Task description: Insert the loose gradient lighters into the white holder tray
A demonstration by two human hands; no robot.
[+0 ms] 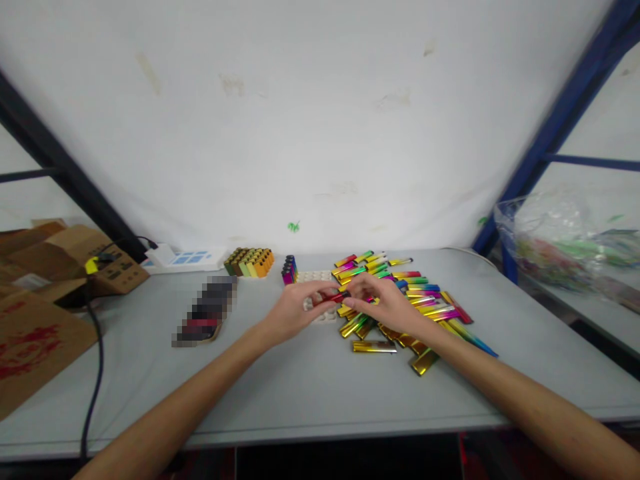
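Observation:
A small red lighter (pixel 341 297) with a dark end is held level between my two hands. My left hand (pixel 293 310) closes its fingers and thumb around one end. At the other end, my right hand (pixel 383 303) pinches with thumb and fingertips. Below and behind the hands lies a white tray (pixel 315 275) with round holes, partly covered by my left hand. A row of purple-and-black lighters (pixel 289 270) stands upright at its left edge. Shiny multicoloured lighters (pixel 425 310) lie in a loose pile around and beneath my right hand.
A block of green, yellow and orange lighters (pixel 249 262) stands near the wall. Left are a pixelated dark object (pixel 206 312), a white power strip (pixel 185 260), a cardboard box (pixel 45 327) and a black cable (pixel 100 353). A clear plastic bag (pixel 555 233) is beyond the right blue frame.

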